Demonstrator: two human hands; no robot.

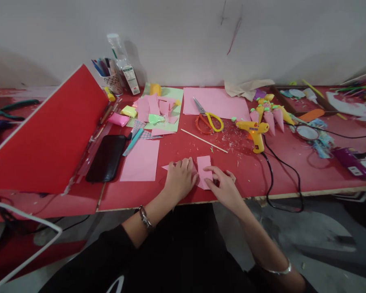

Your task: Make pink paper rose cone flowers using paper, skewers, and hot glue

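Note:
My left hand (180, 177) is curled with its fingers bent, pressing pink paper against the red table; a pointed corner of pink sticks out at its left. Between the hands lies a small folded piece of pink paper (204, 162), partly covered by fingers. My right hand (225, 186) holds this piece at its right side, thumb and forefinger a little apart on it. Beyond the hands are a thin wooden stick (203, 141) and scissors (209, 118) with red and yellow handles. To the left is a flat pink sheet (140, 160).
A yellow glue gun (253, 132) with a black cord stands to the right, near pink and yellow cone shapes (270, 116). At left are a black phone (106, 158) and a leaning red board (55, 134). Behind stand a bottle (128, 73), a pen cup (113, 83) and pink sheets (213, 101).

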